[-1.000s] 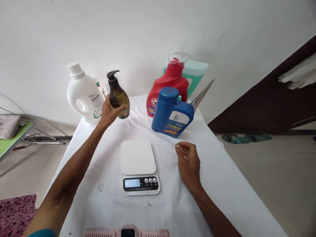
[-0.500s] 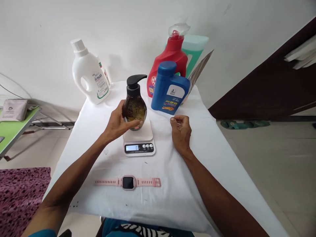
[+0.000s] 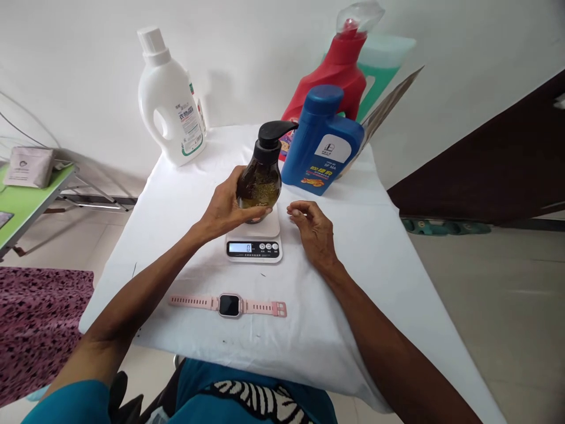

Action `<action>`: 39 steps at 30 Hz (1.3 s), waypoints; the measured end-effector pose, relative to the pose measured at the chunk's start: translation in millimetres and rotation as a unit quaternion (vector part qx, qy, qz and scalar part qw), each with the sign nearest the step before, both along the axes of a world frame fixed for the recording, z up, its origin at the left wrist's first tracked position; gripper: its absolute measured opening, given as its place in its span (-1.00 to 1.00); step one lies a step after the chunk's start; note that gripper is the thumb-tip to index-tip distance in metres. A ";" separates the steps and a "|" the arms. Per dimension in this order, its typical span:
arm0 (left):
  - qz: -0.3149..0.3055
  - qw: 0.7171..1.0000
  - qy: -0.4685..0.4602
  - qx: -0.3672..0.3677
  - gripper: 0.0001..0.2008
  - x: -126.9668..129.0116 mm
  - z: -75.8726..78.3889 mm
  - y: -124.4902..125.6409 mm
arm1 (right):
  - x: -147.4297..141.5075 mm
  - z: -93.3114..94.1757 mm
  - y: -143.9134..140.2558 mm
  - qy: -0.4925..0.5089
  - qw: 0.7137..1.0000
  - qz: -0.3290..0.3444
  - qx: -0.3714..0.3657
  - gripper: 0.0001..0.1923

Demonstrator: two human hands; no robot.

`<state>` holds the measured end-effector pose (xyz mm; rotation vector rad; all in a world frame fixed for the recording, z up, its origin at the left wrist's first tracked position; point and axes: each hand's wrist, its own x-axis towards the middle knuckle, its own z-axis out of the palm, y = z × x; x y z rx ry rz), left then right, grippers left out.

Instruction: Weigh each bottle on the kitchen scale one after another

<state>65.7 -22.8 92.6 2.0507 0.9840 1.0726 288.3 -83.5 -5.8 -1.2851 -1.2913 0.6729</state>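
Note:
My left hand [image 3: 227,207] grips a dark brown pump bottle [image 3: 261,176] with a black pump head, holding it upright on or just above the platform of a small white kitchen scale [image 3: 255,240]. The scale's display reads 0. Just right of the scale, my right hand [image 3: 312,231] rests on the white tablecloth with its fingers loosely curled and nothing in it.
Behind the scale stand a blue jug [image 3: 322,141], a red detergent bottle [image 3: 336,73], a teal container [image 3: 384,59] and a white detergent bottle [image 3: 170,100]. A pink smartwatch [image 3: 229,305] lies flat near the table's front edge. A green table [image 3: 26,197] stands at the left.
My left hand has carried the pump bottle from the back left of the table down to the scale. My right hand has stayed beside the scale and uncurled a little. The view has tilted downward.

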 end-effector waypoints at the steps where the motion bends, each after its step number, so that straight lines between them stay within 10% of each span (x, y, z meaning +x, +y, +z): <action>1: -0.003 1.000 -0.005 0.004 -0.45 -0.2 -1.8 0.5 | 0.0 -1.6 0.3 0.010 1.000 0.002 -0.012 -0.63; 16: -0.081 0.991 -0.085 -0.064 -0.32 -18.6 -2.7 15.6 | 4.7 -7.6 4.1 -0.003 0.996 0.022 -0.085 -0.69; 28: 0.134 0.965 -0.180 -0.134 -0.46 -29.5 -92.3 78.1 | 4.4 -7.4 4.2 0.018 0.995 0.011 -0.101 -0.72; 39: 0.126 0.974 -0.136 -0.127 -0.49 -33.0 -102.9 83.2 | 4.4 -1.7 4.4 0.042 0.993 -0.002 -0.112 -0.64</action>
